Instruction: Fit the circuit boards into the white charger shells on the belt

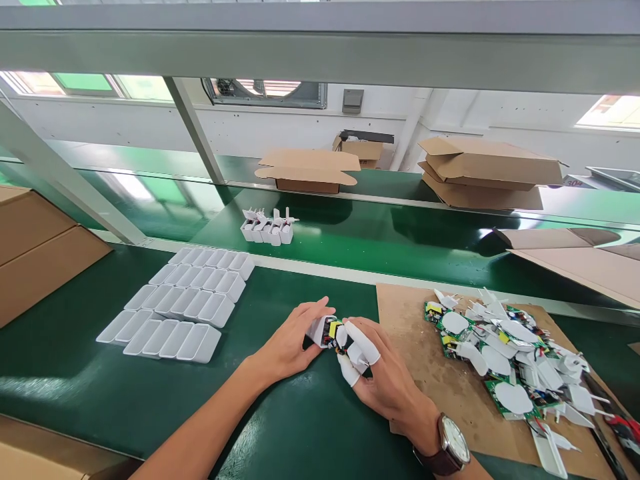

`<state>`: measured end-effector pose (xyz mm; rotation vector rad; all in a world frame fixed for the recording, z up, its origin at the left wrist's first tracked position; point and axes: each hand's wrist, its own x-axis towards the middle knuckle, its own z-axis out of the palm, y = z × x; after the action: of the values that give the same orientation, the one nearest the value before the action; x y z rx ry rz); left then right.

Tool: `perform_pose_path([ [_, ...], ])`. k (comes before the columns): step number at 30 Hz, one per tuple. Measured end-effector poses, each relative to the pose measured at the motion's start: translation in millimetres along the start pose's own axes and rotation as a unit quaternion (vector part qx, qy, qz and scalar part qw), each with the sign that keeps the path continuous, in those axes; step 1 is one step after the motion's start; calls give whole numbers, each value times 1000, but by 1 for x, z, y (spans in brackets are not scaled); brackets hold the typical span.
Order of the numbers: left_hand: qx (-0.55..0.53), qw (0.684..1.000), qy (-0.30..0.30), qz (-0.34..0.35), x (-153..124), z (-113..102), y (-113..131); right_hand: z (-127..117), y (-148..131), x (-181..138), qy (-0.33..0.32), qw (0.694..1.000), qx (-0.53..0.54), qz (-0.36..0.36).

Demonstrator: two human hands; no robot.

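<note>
Just above the green table, my left hand (290,339) is closed around a small white plastic case (315,331), gripping it between thumb and fingers. My right hand (395,373), with white covers on its fingertips, pinches a circuit board (332,329) with yellow and black parts at the case's opening. White plastic pieces belonging to the board show between the right fingers. How deep the board sits in the case is hidden by the fingers. Rows of white plastic cases (187,293) stand to the left. A heap of circuit boards with white parts (500,347) lies to the right.
Brown cardboard (400,320) lies under the heap. A green conveyor belt (360,233) crosses behind the table, carrying several filled white cases (267,230). Cardboard boxes (490,167) stand beyond it, and another box (45,247) is at left. A red-handled tool (625,430) lies at right.
</note>
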<state>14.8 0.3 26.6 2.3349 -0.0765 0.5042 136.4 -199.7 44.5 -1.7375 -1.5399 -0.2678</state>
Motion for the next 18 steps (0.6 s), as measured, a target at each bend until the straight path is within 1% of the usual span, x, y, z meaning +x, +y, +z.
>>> perform_pose_path([
  [6,0,1000,4,11,0,1,1,0,0,0,-1,1000,-2,1],
  [12,15,1000,-7,-20,0,-1,3,-3,-2,3,-10,1000,-7,7],
  [18,2,1000,-14,-18,-1,-1,0,-1,-1,3,-5,1000,-7,9],
])
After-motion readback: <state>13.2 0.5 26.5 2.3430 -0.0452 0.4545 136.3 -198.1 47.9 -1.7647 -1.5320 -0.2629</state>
